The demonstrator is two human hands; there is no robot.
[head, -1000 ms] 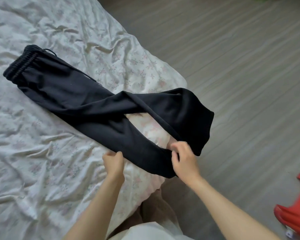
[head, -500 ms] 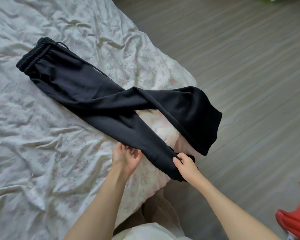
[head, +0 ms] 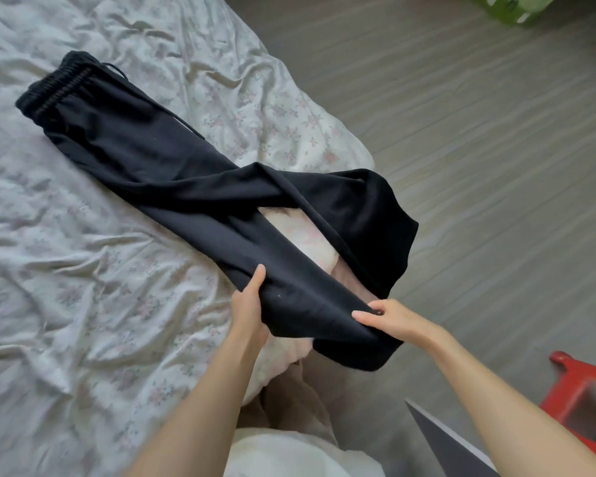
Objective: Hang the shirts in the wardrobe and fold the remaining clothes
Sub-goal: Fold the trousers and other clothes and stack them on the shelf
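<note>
Black trousers (head: 172,180) lie slantwise on the bed (head: 66,304), waistband toward its far left, legs running to the near right edge. The left hand (head: 248,308) grips the nearer leg's left side; the right hand (head: 389,320) pinches its hem end overhanging that edge.

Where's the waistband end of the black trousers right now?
In the head view, the waistband lies flat on the floral bedsheet at upper left, far from both hands.

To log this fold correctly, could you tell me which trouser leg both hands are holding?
The nearer leg, gripped by the left hand and right hand; the farther leg hangs untouched.
</note>
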